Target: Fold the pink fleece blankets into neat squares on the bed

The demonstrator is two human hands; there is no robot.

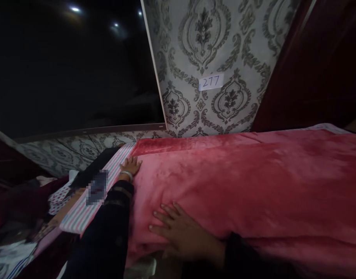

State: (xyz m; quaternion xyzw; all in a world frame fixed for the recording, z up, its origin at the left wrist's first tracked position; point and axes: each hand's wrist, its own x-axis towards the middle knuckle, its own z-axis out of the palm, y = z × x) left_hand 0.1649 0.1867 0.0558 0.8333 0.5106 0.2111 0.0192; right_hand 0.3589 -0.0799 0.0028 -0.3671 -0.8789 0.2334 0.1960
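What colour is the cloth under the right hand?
The cloth is mottled pink and red, best seen in the head view.

Striped surface (75,219): red plush cloth (253,182) spread over it; dark pixelated item (97,188) on bare left end.

1. The single view comes from the person's head, looking forward and down over both arms, which enter from the bottom edge.
2. It faces the wall (192,50) beyond the blanket (247,186); upright edges draw together downward, showing the downward tilt.
3. The right hand (186,232) sits nearer the lens and appears larger than the left hand (130,166), which is farther out.
4. The blanket is seen from above at a slant, spreading past the right edge.
5. The frame takes in a wide field: the top edge crops the screen (79,66) at left and the dark panel (317,69) at right.
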